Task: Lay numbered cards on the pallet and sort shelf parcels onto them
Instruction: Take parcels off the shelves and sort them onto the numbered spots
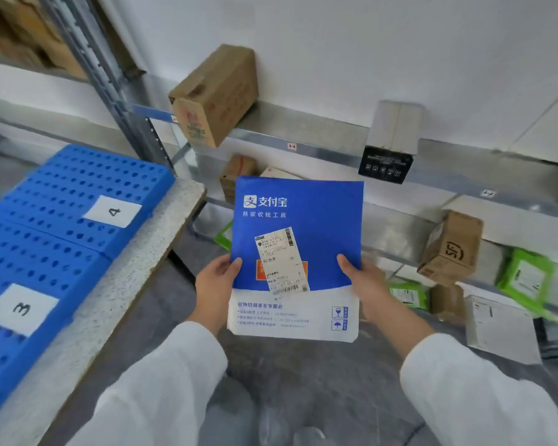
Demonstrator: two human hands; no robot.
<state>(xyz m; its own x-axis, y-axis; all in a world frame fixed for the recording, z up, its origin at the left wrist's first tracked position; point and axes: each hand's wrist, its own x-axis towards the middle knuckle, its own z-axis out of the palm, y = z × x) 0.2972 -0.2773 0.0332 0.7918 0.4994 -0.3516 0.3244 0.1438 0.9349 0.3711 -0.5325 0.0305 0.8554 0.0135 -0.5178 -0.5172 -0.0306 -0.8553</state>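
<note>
I hold a flat blue-and-white envelope parcel (306, 226) with a shipping label in front of me, above the floor. My left hand (215, 284) grips its left edge and my right hand (364, 284) grips its right edge, thumbs on the face. To the left lies the blue perforated pallet (62, 226) on a speckled board. Two white cards rest on it: card "4" (112, 211) farther away and card "3" (21, 309) nearer to me. No parcel lies on either card.
Metal shelves (319, 149) run along the wall ahead. They carry a brown carton (216, 94), a white-and-black box (390, 143), an SF carton (451, 249), green bags (525, 278) and a flat white parcel (500, 329). A shelf upright (110, 78) stands beside the pallet.
</note>
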